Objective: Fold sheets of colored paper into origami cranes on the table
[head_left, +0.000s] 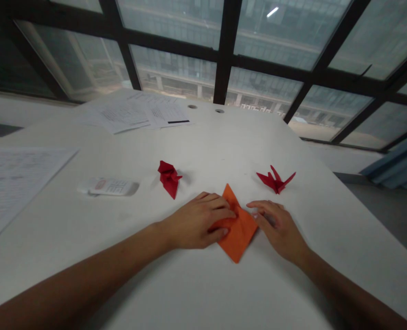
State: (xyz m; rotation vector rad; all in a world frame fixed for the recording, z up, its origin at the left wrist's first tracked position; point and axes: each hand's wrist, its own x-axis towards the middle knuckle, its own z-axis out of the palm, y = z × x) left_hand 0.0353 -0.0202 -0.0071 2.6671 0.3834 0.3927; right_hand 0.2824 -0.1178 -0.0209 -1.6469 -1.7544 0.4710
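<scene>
A folded piece of orange origami paper (239, 238) lies on the white table, one point facing away from me and a wider diamond shape toward me. My left hand (203, 220) is over its left side, fingers bent across the paper and thumb at the lower left, holding it against the table. Beside the right corner is my right hand (279, 227), its thumb and forefinger slightly apart; no paper shows between them. Beyond the hands sit two red folded paper pieces: a crane (276, 181) on the right and a crumpled-looking figure (169, 178) on the left.
Left of the red figure lies a white packet (112, 187) with printing. Printed sheets (131, 112) spread over the far left of the table (176, 293), and another sheet (14, 178) covers its left edge. Dark-framed windows (225, 50) stand behind; a blue curtain (398, 160) hangs at right.
</scene>
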